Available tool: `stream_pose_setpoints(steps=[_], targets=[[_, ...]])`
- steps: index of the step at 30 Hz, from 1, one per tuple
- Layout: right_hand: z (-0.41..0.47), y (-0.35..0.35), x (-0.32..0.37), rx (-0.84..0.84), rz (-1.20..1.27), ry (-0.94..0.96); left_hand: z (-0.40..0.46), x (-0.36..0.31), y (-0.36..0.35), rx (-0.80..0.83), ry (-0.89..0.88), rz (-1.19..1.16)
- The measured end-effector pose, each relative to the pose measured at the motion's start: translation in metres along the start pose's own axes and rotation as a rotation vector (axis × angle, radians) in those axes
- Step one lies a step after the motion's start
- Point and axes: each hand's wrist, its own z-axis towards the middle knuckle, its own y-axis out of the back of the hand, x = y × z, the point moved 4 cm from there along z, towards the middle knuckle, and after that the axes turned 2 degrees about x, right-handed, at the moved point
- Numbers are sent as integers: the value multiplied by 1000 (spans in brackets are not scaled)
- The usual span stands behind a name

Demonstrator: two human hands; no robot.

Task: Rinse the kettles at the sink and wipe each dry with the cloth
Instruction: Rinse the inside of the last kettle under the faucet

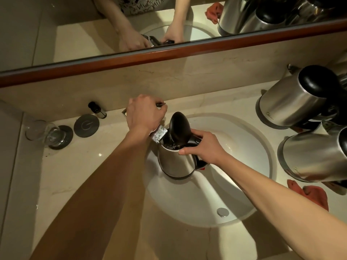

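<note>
Head view: left hand point(144, 115) grips faucet handle point(161, 104); right hand point(202, 145) grips kettle point(176, 162) handle.

kettle point(176, 162) in sink point(244, 194), cloth point(311, 194) right

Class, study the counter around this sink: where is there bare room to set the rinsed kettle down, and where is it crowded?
Bare counter lies left of the sink, in front of the glass and round coasters. The right side is crowded: two kettles and the red cloth fill it.
</note>
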Motion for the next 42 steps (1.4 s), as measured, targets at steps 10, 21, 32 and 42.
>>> stream_pose_setpoints(steps=[10, 21, 32, 42], targets=[[8, 5, 1, 52, 20, 5, 0, -2, 2, 4, -2, 18], [8, 3, -1, 56, 12, 5, 0, 0, 1, -5, -1, -2], [6, 3, 4, 57, -18, 22, 0, 0, 0, -14, 3, -14], [6, 3, 8, 74, -47, 38, 0, 0, 0, -16, 10, -10]])
